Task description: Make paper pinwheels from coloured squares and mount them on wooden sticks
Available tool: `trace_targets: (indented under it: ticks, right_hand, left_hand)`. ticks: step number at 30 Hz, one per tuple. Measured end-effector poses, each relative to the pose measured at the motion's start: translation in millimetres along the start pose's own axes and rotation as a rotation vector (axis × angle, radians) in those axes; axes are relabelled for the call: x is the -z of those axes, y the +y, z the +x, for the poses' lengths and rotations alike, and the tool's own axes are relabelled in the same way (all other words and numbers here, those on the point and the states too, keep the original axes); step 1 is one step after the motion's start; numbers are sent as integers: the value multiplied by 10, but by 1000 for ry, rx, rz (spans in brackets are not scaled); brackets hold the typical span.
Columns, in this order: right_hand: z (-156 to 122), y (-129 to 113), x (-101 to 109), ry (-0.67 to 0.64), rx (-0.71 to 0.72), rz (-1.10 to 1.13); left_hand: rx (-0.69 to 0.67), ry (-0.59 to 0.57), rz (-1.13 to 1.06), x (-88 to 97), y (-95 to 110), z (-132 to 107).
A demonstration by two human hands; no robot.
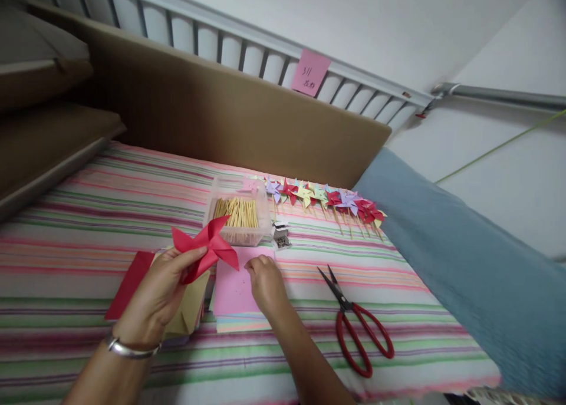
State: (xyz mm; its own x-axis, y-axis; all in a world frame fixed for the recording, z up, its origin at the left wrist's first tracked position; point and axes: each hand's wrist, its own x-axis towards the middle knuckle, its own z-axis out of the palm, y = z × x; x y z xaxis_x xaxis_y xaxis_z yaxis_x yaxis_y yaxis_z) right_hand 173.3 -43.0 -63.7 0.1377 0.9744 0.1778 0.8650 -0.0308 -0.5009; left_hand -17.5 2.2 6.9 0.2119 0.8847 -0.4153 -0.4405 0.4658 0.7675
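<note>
A red paper pinwheel (207, 247) is pinched between the thumb and fingers of my left hand (165, 284), raised above the table. My right hand (267, 282) hovers over or rests on a stack of pink paper (230, 293); its thumb and fingertips are pressed together, and anything between them is too small to make out. A few tiny dark specks show on the pink sheet. Under my left hand lie red paper (130, 290) and folded pale yellow paper (191, 305), partly hidden. Just beyond my right hand is a small open box (282, 239) with small metallic pieces.
A clear plastic box (264, 225) holds thin wooden sticks (236, 211). Finished pinwheels (327, 198) on sticks lie in a row at the back right. Red-handled scissors (345, 306) lie slightly open at right. A brown board (221, 116) stands behind the striped cloth (79, 222).
</note>
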Motion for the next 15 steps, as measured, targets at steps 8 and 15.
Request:
trace_targets:
  ticks: [8,15]
  right_hand:
    - [-114,-235,542,232,37,340]
    - [-251,-403,699,277,135,593]
  left_hand:
    - [-103,27,89,-128,-102,-6]
    - [-145,-61,232,-301,-369,-15]
